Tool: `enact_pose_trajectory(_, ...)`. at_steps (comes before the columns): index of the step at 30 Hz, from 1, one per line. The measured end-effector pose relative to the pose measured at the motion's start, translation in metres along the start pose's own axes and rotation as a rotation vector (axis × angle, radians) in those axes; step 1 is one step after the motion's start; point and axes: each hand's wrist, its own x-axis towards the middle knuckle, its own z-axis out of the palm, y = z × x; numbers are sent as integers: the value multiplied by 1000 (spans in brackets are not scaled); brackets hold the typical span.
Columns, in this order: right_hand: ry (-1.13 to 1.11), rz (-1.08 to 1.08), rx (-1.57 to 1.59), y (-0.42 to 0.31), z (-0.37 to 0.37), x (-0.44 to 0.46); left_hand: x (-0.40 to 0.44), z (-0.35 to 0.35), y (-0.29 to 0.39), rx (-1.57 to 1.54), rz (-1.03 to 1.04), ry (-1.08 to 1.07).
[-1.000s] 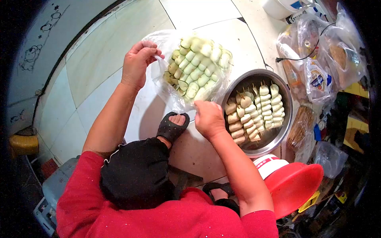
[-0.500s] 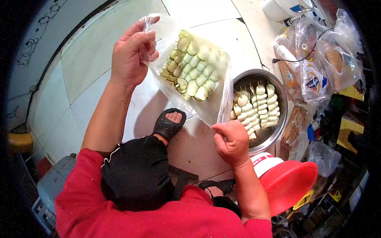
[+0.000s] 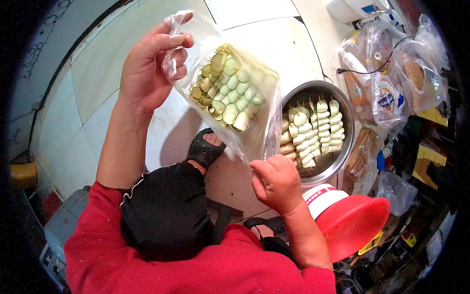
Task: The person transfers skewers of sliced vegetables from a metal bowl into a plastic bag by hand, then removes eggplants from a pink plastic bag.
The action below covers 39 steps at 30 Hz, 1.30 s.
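"So, where is the clear plastic bag (image 3: 268,110) held?"

"Between the two hands, over the tiled floor (image 3: 264,46) and just beside the steel basin (image 3: 350,122). Whether its base is rested on the tiles cannot be told."

"And how is it gripped?"

"Its upper corner is clasped in the left hand (image 3: 152,68), with film bunched between the thumb and the curled fingers; through the glare, the exact grip is hard to make out. Its lower corner is pinched between the thumb and forefinger of the right hand (image 3: 278,183). The other fingers are folded under, and the palm is hidden."

"Can the contents be made out?"

"Skewered green-rimmed vegetable slices (image 3: 232,98) are seen inside, though the upper right ones are blurred by the film."

"What else is obscured?"

"The steel basin's lower left rim is covered by the right hand. More skewers (image 3: 313,130) are held in that basin. The white bucket (image 3: 346,11) is cut off at the top."
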Motion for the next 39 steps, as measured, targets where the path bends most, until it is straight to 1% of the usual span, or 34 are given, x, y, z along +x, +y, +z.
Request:
enact_pose_trajectory(2,-60,71,-22,-2,-2,5,-1,-1,-3,44,-6,-35)
enact_pose_trajectory(3,-62,72,-23,-4,-5,8,-1,-1,-3,43,-7,-34)
enact_pose_trajectory(5,-133,161,-60,-5,-12,17,2,2,-4,79,8,-61)
enact_pose_trajectory(6,-135,164,-63,-3,-11,21,2,1,-6,75,6,-63)
enact_pose_trajectory(8,-339,409,-196,2,-9,32,3,-1,-11,104,28,-75)
enact_pose_trajectory(9,-339,415,-198,8,-8,36,4,1,-13,101,25,-79)
enact_pose_trajectory(11,-423,558,-258,25,-2,45,7,6,-15,182,93,-32)
enact_pose_trajectory(13,-496,689,-293,41,0,52,8,8,-18,222,104,-17)
enact_pose_trajectory(14,-496,697,-295,50,0,52,8,9,-19,264,119,0)
enact_pose_trajectory(16,-411,813,-305,67,-1,49,9,10,-21,292,125,-1)
enact_pose_trajectory(18,-278,835,-301,77,-6,43,10,12,-24,308,128,-7)
enact_pose_trajectory(20,-215,781,-265,89,-6,31,9,13,-27,340,119,1)
enact_pose_trajectory(21,-198,773,-137,94,-6,24,10,11,-29,328,107,-28)
enact_pose_trajectory(22,-195,785,-147,97,-6,15,10,9,-30,317,102,-37)
enact_pose_trajectory(24,-41,751,356,100,-7,0,10,7,-31,194,69,-90)
enact_pose_trajectory(25,122,814,527,100,-9,-6,11,6,-31,185,45,-122)
enact_pose_trajectory(26,202,838,506,102,-15,-9,10,6,-31,175,42,-127)
enact_pose_trajectory(28,385,965,474,129,-20,-22,9,7,-32,163,17,-150)
enact_pose_trajectory(30,448,993,126,148,-31,-23,9,4,-33,155,11,-160)
enact_pose_trajectory(31,413,1001,46,165,-33,-26,10,5,-34,163,-6,-143)
enact_pose_trajectory(32,276,1104,-127,170,-43,-19,11,6,-34,171,-21,-127)
enact_pose_trajectory(34,308,1052,-293,205,-38,-26,13,6,-35,172,-22,-124)
enact_pose_trajectory(35,309,1051,-297,211,-37,-25,13,6,-36,177,-24,-120)
enact_pose_trajectory(37,268,1129,-405,223,-33,-23,14,6,-36,175,-22,-128)
enact_pose_trajectory(39,265,1100,-459,233,-23,-28,17,7,-37,178,-21,-136)
